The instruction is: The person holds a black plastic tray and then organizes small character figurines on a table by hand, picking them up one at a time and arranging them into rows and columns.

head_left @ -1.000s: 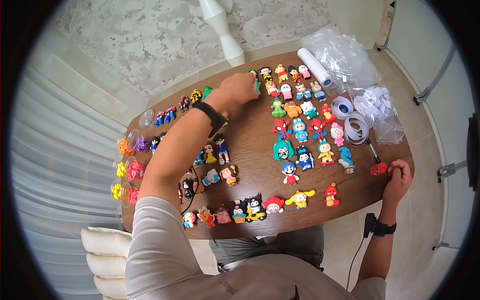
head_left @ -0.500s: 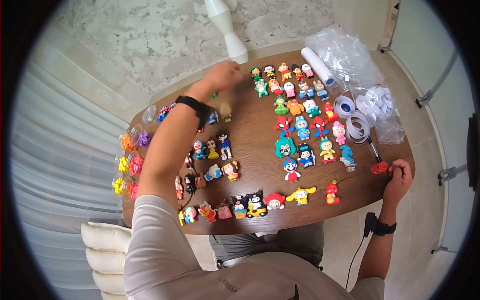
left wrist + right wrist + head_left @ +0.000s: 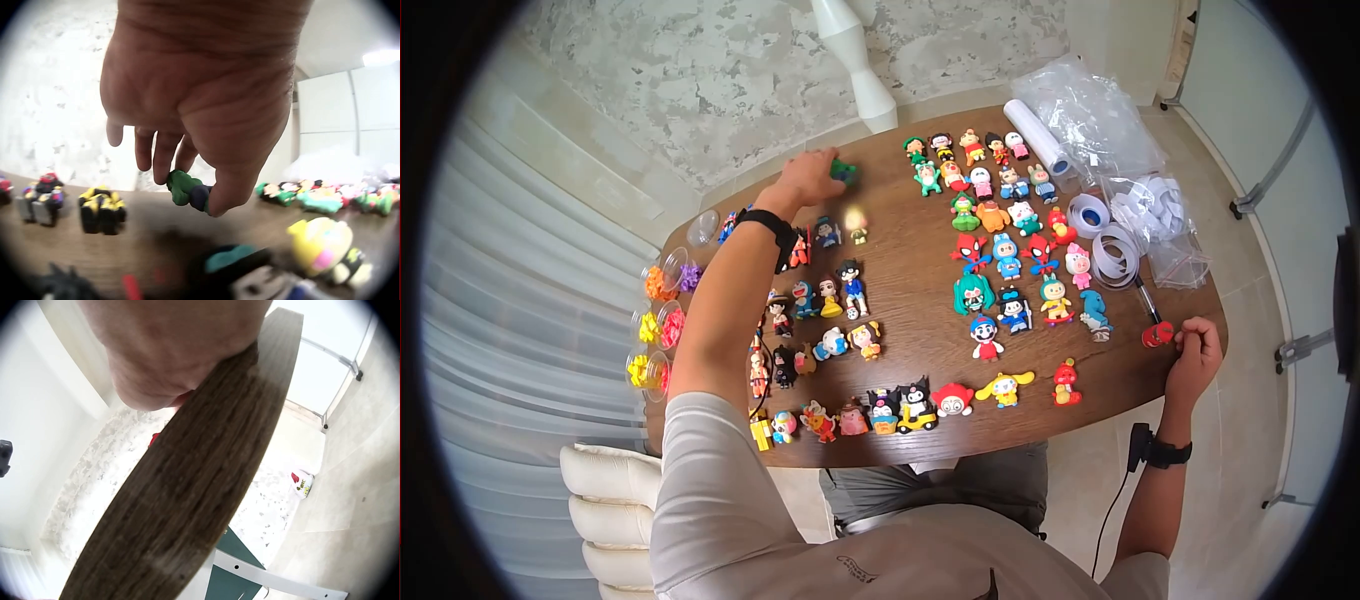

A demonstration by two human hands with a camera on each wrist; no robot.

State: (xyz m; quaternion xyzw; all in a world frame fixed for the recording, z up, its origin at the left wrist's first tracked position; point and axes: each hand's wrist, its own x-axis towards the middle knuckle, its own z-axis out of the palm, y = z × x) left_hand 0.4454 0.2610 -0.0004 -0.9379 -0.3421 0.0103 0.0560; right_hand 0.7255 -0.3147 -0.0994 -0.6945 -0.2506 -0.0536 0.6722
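Note:
My left hand (image 3: 808,178) is over the back left of the table, pinching a small green figurine (image 3: 182,187) with a dark purple part between thumb and fingertips. In the left wrist view the figurine hangs close over the wood, above its shadow. Near it lie a yellow-and-black figurine (image 3: 102,209) and a yellow-haired figurine (image 3: 322,244). My right hand (image 3: 1198,350) rests at the table's right edge with fingers loosely curled, beside a red object (image 3: 1157,335). In the right wrist view the table edge (image 3: 187,469) hides most of that hand's fingers.
Several rows of figurines (image 3: 1005,255) lie on the right half of the wooden table (image 3: 900,300). More line the front edge. Clear cups (image 3: 645,372) of coloured pieces stand at the left. Tape rolls (image 3: 1113,255), a white roll (image 3: 1036,138) and plastic bags (image 3: 1090,110) lie back right.
My left hand has left a green frog-like figurine in the back right group, moved left, and picked up another green figurine. My right hand has stayed at the table edge.

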